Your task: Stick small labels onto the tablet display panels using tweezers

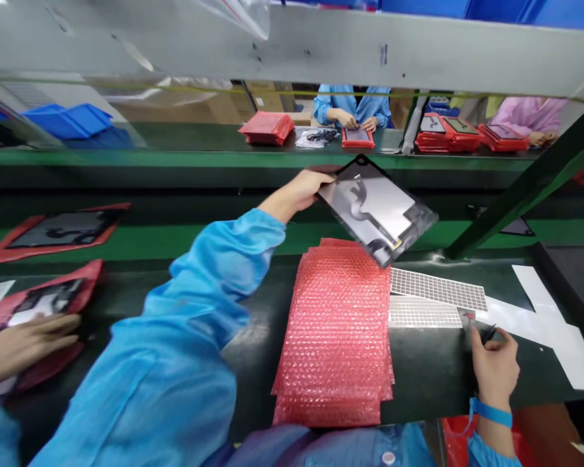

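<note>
Left hand — arm stretched forward, fingers gripping one corner of a panel, held tilted above the far end of the red pouches; panel's right end blurred. Right hand — over the desk, fingers closed on a small dark item, mostly hidden, kind unclear. Co-worker's hand, far left, blurred, arm cut off.

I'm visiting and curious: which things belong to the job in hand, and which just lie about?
Seemingly in use:
panel in left hand
small dark object in right hand
probably red bubble-wrap stack, gridded sheets

Apparently lying about:
blue trays
clear plastic overhead
</note>
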A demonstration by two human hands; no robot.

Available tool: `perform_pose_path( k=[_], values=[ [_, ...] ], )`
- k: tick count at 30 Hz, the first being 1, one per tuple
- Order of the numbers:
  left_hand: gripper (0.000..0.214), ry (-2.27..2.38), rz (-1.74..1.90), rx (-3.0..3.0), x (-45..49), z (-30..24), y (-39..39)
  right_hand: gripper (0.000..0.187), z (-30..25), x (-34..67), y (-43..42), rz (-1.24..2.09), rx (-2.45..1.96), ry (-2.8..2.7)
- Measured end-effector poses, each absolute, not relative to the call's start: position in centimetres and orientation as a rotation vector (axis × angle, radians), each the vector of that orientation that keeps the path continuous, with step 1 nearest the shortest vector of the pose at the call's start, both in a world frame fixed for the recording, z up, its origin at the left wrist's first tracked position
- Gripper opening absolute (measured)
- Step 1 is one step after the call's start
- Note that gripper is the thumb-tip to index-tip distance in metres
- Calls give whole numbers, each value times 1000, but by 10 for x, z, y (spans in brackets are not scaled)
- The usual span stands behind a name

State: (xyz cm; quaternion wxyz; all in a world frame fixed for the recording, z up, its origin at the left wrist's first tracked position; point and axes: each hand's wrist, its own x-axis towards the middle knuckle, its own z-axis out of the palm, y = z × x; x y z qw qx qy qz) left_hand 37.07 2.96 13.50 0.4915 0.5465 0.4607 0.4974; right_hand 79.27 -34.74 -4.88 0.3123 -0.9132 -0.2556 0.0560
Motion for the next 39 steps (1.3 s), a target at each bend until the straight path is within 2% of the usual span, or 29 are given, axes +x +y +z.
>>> perform_pose_path(
  k=[4,9,12,14,16,19,21,25,30,35,39],
  values=[
    [40,1053,715,1481,346,146,-24,80,-36,806,-340,232,-2630,-787],
    [27,906,317,1679,359,115,-71,80,-33,819,-333,185,-2767,-825],
    [30,955,287,1817,363,89,-78,71,-31,816,-332,163,-2611,-912],
    [31,1011,337,1928,360,74,-81,59,-25,804,-327,239,-2365,-926],
    [32,1027,410,2047,356,65,-85,49,-13,784,-315,422,-2057,-879],
    [40,1015,500,2156,355,61,-96,42,7,747,-284,777,-1609,-862],
    [44,1012,561,2173,362,64,-109,40,15,724,-257,901,-1459,-906],
    [40,883,556,2288,393,76,-146,46,12,692,-209,1051,-1404,-987],
    [39,495,173,2655,451,78,-189,55,-10,681,-187,1224,-1340,-859],
    [67,538,10,2905,480,50,-198,54,-21,685,-194,1266,-1309,-845],
    [78,618,-49,2972,479,32,-199,54,-25,684,-197,1106,-1421,-1020]
  ],
)
